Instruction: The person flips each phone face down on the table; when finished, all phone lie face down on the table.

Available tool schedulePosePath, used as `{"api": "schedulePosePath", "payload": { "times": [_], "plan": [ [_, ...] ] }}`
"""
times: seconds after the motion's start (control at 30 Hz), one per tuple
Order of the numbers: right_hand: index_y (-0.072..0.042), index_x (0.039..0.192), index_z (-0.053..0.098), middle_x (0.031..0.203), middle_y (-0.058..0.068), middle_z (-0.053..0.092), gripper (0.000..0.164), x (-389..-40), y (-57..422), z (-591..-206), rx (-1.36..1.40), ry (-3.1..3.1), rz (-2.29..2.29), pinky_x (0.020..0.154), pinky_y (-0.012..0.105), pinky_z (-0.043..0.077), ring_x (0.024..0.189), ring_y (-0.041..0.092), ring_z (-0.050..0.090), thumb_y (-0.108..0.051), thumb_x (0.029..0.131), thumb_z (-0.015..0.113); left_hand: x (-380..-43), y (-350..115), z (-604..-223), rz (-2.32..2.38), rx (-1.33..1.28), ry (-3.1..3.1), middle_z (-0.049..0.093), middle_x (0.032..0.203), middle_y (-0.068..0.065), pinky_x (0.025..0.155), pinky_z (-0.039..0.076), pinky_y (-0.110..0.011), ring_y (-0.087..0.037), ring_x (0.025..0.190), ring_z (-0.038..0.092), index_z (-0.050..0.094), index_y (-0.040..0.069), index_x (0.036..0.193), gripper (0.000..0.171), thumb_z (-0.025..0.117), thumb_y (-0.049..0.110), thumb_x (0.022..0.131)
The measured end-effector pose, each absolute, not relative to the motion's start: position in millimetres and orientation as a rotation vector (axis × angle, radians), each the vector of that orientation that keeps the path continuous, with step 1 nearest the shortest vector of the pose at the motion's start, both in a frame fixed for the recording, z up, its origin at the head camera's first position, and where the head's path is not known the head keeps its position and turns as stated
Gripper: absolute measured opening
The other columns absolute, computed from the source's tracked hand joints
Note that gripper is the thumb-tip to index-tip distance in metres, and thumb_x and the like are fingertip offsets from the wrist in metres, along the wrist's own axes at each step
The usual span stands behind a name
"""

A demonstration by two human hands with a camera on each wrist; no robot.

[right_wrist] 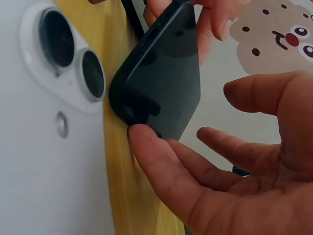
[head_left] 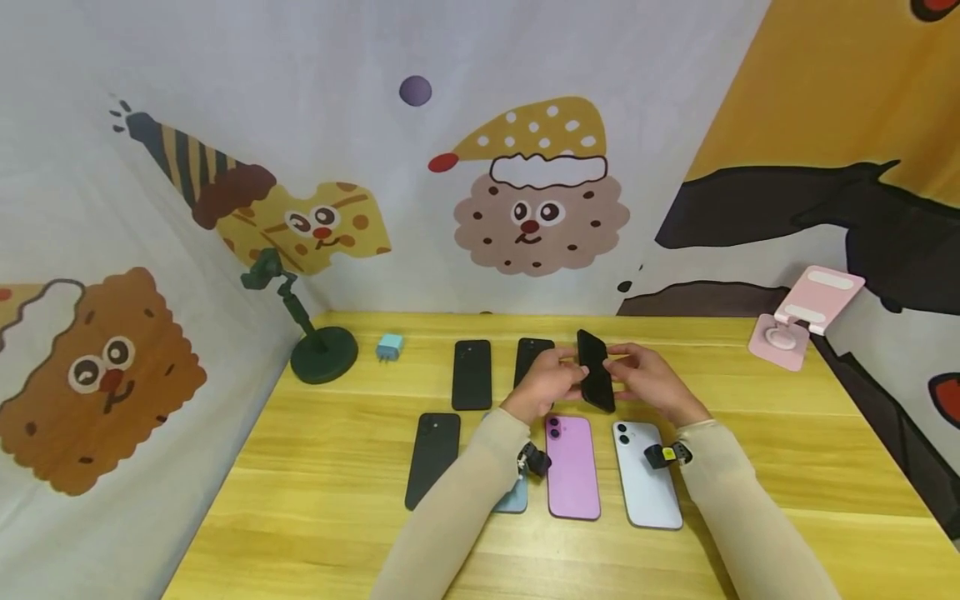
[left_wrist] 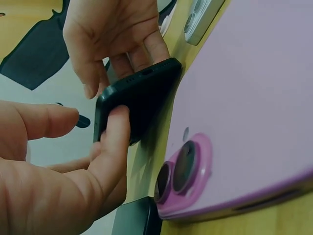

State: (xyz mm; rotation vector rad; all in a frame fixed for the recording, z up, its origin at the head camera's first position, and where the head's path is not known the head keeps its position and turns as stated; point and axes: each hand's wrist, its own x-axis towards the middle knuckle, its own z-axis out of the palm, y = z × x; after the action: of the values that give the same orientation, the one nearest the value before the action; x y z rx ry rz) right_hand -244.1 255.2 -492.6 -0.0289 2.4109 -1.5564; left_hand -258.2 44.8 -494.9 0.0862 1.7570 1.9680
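Both hands hold a black phone (head_left: 596, 372) tilted up on its edge near the back of the table. My left hand (head_left: 546, 383) grips its left side, one digit against the flat face (left_wrist: 146, 95) in the left wrist view. The right hand (head_left: 652, 385) is at the opposite side; in the right wrist view a fingertip (right_wrist: 142, 134) touches the phone's lower corner. Below the hands lie a pink phone (head_left: 573, 475) and a white phone (head_left: 647, 487), camera sides up. Another black phone (head_left: 531, 346) is partly hidden behind the left hand.
Left of the hands lie two more black phones, one at the back (head_left: 472, 375) and one in front (head_left: 433, 458). The left forearm partly covers a blue phone (head_left: 513, 500). A light-blue charger plug (head_left: 389, 347), a dark green stand (head_left: 324, 354) and a pink phone stand (head_left: 780, 342) are farther out.
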Motion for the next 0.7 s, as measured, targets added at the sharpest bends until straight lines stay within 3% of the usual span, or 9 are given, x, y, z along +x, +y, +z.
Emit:
{"api": "schedulePosePath", "payload": {
  "times": [0.13,0.23,0.43,0.57,0.7],
  "plan": [
    [0.002,0.158,0.04,0.142,0.034,0.056,0.06,-244.2,253.2,-491.8,-0.046,2.431,-1.553,0.093,0.048,0.064,0.125,0.042,0.065,-0.031,0.11,0.057,-257.6,45.0,-495.2,1.985,0.101,1.737,0.061,0.11,-0.009,0.093,0.064,-0.041,-0.035,0.115,0.072,0.049,0.004,0.157,0.056,0.064,-0.002,0.103],
    [0.002,0.158,0.039,0.141,0.034,0.057,0.06,-244.8,252.3,-490.0,-0.052,2.417,-1.568,0.093,0.049,0.063,0.121,0.041,0.067,-0.03,0.11,0.058,-257.3,45.8,-495.7,2.0,0.126,1.713,0.061,0.11,-0.01,0.094,0.063,-0.042,-0.035,0.114,0.072,0.05,0.006,0.156,0.058,0.065,-0.005,0.101],
    [-0.004,0.164,0.032,0.138,0.033,0.056,0.066,-244.2,250.0,-482.9,-0.059,2.391,-1.597,0.088,0.051,0.065,0.114,0.036,0.069,-0.031,0.11,0.059,-257.2,48.8,-495.6,2.013,0.15,1.64,0.06,0.113,-0.01,0.095,0.063,-0.04,-0.024,0.103,0.072,0.051,0.014,0.156,0.062,0.065,-0.008,0.099],
    [-0.013,0.17,0.022,0.135,0.034,0.057,0.075,-242.8,249.2,-481.0,-0.061,2.384,-1.615,0.085,0.051,0.065,0.107,0.034,0.072,-0.031,0.109,0.062,-256.0,50.1,-496.1,1.96,0.166,1.621,0.061,0.119,-0.012,0.098,0.062,-0.047,-0.025,0.101,0.074,0.053,0.024,0.155,0.065,0.068,-0.005,0.099],
    [-0.016,0.171,0.018,0.135,0.036,0.056,0.078,-242.1,249.0,-482.0,-0.071,2.394,-1.604,0.081,0.049,0.066,0.098,0.031,0.074,-0.031,0.108,0.063,-253.6,52.7,-496.2,1.89,0.199,1.641,0.063,0.125,-0.014,0.102,0.058,-0.056,-0.032,0.11,0.074,0.053,0.031,0.156,0.066,0.07,-0.001,0.1]
  ]
}}
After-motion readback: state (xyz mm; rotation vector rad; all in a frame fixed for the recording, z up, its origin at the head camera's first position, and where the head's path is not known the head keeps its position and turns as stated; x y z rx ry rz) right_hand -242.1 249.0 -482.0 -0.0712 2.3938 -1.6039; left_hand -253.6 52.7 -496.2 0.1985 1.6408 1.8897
